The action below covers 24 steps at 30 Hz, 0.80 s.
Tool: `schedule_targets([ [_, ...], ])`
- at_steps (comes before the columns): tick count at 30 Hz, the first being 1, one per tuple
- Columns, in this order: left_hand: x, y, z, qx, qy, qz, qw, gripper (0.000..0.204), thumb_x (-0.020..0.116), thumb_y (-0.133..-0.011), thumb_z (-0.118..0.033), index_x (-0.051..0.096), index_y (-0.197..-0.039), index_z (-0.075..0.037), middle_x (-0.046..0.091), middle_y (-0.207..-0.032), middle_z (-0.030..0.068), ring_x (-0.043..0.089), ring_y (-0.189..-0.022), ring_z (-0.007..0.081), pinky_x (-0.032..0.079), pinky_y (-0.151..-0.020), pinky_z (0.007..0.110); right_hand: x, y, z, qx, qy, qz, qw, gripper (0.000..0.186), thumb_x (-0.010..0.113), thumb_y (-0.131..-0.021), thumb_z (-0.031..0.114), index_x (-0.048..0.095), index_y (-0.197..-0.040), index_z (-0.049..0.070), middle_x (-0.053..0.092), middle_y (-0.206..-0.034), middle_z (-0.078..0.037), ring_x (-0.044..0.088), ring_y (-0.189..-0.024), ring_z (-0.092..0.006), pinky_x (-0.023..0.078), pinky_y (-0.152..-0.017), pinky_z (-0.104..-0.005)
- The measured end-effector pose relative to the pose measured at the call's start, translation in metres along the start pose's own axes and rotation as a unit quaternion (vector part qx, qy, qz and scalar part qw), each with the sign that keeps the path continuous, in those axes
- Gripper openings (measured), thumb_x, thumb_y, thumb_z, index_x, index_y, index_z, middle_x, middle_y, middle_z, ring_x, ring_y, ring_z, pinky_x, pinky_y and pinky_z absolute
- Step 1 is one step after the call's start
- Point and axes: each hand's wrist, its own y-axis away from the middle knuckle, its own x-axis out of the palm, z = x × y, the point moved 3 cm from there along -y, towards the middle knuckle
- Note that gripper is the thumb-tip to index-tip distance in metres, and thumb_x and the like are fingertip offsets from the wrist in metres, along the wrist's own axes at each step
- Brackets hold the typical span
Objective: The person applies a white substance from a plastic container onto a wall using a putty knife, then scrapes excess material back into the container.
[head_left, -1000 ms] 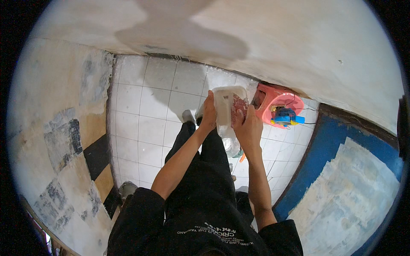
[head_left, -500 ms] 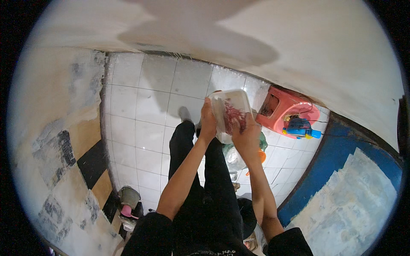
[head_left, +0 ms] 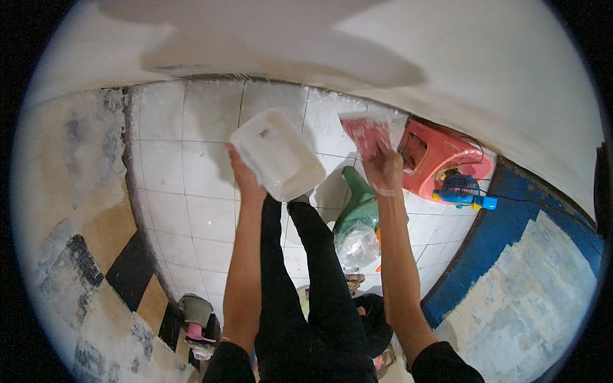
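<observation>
My left hand [head_left: 246, 176] grips the left edge of a whitish translucent plastic container [head_left: 278, 154], which is tilted and has a small dark reddish spot inside. Off to the right, my right hand [head_left: 385, 169] pinches a clear plastic bag [head_left: 366, 132] with a red pattern or red contents; I cannot tell which. The bag hangs apart from the container, above the tiled floor near the pink stool. Below and between my forearms stands a green plastic thing [head_left: 357, 203] with a long neck, with a crumpled clear plastic bag [head_left: 357, 245] against it.
A pink plastic stool [head_left: 429, 167] lies on its side by the far wall. A small blue fan [head_left: 465, 190] with a cable sits at it. At the lower left are a grey bucket [head_left: 196, 309] and a pink dipper [head_left: 195, 330]. Walls close in around the white tiles [head_left: 207, 159].
My hands have moved apart. The red-patterned bag has come out of the container and gone right with my right hand, while my left hand has carried the container left.
</observation>
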Motion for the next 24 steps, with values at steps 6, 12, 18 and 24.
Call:
schedule_targets([
  [6, -0.047, 0.029, 0.001, -0.034, -0.01, -0.043, 0.998, 0.073, 0.031, -0.09, -0.062, 0.035, -0.134, -0.003, 0.043, -0.132, 0.0148, 0.042, -0.121, 0.0283, 0.033, -0.104, 0.039, -0.011, -0.118, 0.029, -0.086, -0.021, 0.187, 0.978, 0.033, 0.05, -0.086, 0.006, 0.048, -0.115, -0.01, 0.055, -0.114, -0.021, 0.054, -0.108, -0.0309, 0.043, -0.099, -0.0423],
  [12, -0.078, 0.083, 0.007, -0.057, -0.032, -0.123, 0.99, 0.072, 0.029, -0.091, -0.062, 0.034, -0.134, -0.005, 0.043, -0.132, 0.0129, 0.041, -0.121, 0.0277, 0.033, -0.104, 0.039, 0.078, -0.019, 0.032, -0.135, 0.013, -0.068, 0.988, 0.033, 0.041, -0.082, -0.007, 0.043, -0.113, -0.016, 0.05, -0.12, -0.025, 0.047, -0.117, -0.034, 0.034, -0.107, -0.0444],
  [18, -0.068, 0.1, 0.018, -0.065, 0.02, -0.115, 0.991, 0.07, 0.028, -0.091, -0.062, 0.036, -0.133, -0.006, 0.045, -0.13, 0.0119, 0.042, -0.12, 0.0272, 0.035, -0.102, 0.04, -0.009, -0.099, 0.013, -0.018, 0.041, 0.051, 0.998, 0.037, 0.05, -0.085, 0.006, 0.046, -0.119, -0.008, 0.053, -0.116, -0.021, 0.052, -0.11, -0.0332, 0.042, -0.099, -0.0461],
  [24, -0.057, 0.094, 0.019, -0.055, 0.019, -0.106, 0.993, 0.067, 0.029, -0.092, -0.059, 0.035, -0.133, -0.006, 0.042, -0.132, 0.0131, 0.041, -0.121, 0.0294, 0.033, -0.103, 0.043, -0.037, -0.16, 0.026, -0.071, 0.207, 0.151, 0.964, 0.038, 0.051, -0.087, 0.008, 0.045, -0.121, -0.009, 0.052, -0.117, -0.022, 0.051, -0.11, -0.0356, 0.042, -0.1, -0.0487],
])
